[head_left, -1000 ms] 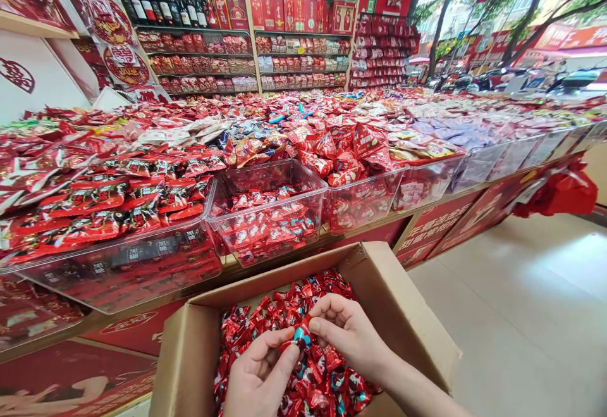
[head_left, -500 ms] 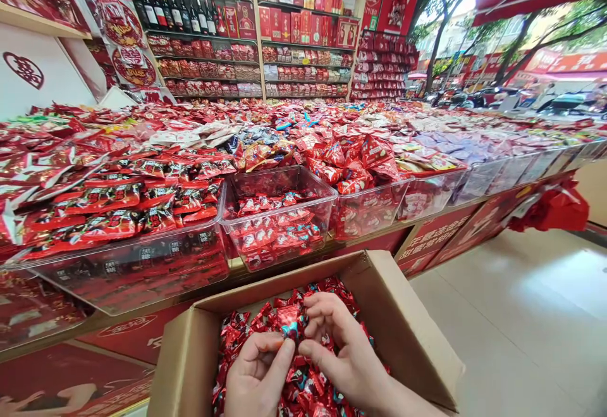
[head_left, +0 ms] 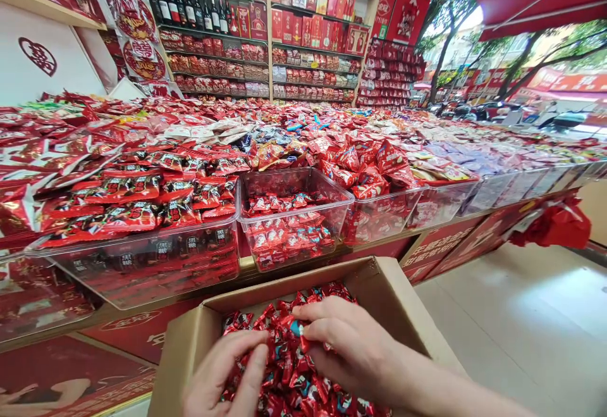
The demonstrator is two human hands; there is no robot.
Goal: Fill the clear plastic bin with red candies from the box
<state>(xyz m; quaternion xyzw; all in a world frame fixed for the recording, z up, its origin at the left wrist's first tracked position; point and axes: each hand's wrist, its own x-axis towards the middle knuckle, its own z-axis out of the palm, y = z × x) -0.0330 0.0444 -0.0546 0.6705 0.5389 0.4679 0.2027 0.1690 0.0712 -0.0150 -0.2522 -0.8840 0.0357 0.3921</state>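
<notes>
An open cardboard box (head_left: 188, 347) sits low in front of me, filled with small red foil-wrapped candies (head_left: 284, 373), some with blue ends. My right hand (head_left: 353, 347) is down in the pile, its fingers curled round a few of the candies. On the box's left side my left hand (head_left: 222, 373) lies on the candies with its fingers stretched toward the right hand and nothing clearly held. Just beyond the box a clear plastic bin (head_left: 344, 192) on the counter edge is partly filled with the same kind of red candies.
A long counter holds heaps of red snack packets (head_left: 142, 189) in clear bins (head_left: 142, 259). Shelves of bottles and red boxes (head_left: 265, 31) line the back wall. Pale tiled floor (head_left: 521, 316) opens to the right. A red bow (head_left: 554, 224) hangs on the counter front.
Both hands pinched one red-and-blue candy above the pile; now they have dropped into the pile and moved apart. The view has tilted up and shifted slightly left.
</notes>
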